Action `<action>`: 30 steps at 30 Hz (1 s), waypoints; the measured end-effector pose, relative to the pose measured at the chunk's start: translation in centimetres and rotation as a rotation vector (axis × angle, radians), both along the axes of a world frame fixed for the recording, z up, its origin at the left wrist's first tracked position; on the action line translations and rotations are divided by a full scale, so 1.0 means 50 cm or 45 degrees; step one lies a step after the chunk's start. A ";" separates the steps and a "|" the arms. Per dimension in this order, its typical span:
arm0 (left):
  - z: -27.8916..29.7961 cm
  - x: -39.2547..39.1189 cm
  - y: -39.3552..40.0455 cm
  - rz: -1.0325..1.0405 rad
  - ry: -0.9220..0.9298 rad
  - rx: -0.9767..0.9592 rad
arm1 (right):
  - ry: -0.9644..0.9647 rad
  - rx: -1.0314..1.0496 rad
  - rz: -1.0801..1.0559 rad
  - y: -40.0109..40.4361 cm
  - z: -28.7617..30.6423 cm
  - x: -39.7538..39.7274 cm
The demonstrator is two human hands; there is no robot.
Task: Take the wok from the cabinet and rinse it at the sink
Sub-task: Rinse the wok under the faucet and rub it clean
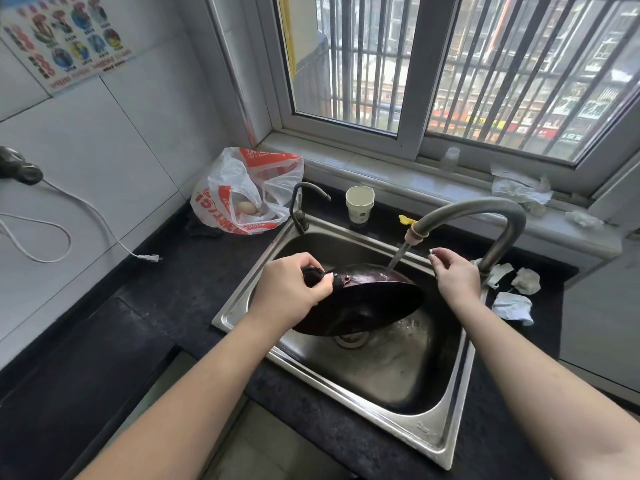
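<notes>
A dark wok (367, 306) hangs tilted over the steel sink (346, 372), its underside facing me. My left hand (291, 289) grips the wok's black handle at its left end. Water runs from the curved grey faucet (485, 216) onto the wok's far rim. My right hand (453, 275) hovers beside the faucet's base, just right of the wok, fingers loosely curled and holding nothing.
A small second tap (301, 206) stands at the sink's back left corner. Behind it lie a red and white plastic bag (242, 192) and a paper cup (360, 204). Crumpled tissues (516, 296) lie on the black counter to the right. A white plug cord (104, 233) hangs at left.
</notes>
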State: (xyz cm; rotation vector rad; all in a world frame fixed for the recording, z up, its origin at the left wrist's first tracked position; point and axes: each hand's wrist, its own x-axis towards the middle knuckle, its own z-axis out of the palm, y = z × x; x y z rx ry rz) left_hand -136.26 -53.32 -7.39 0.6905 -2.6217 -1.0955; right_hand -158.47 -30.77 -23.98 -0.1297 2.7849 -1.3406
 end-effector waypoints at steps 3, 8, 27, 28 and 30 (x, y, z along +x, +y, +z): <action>0.007 -0.004 0.006 -0.066 0.001 -0.030 | -0.011 -0.011 -0.005 0.000 0.000 0.001; 0.016 -0.002 0.024 -0.229 0.014 -0.124 | -0.035 0.000 0.005 0.000 0.006 -0.001; 0.008 -0.023 0.054 -0.443 0.052 -0.029 | -0.071 -0.021 -0.015 -0.001 0.018 0.007; 0.008 -0.024 0.056 -0.450 0.057 -0.027 | -0.076 -0.026 -0.016 -0.001 0.018 0.007; 0.006 -0.026 0.056 -0.473 0.060 -0.025 | -0.080 -0.033 -0.020 -0.002 0.017 0.006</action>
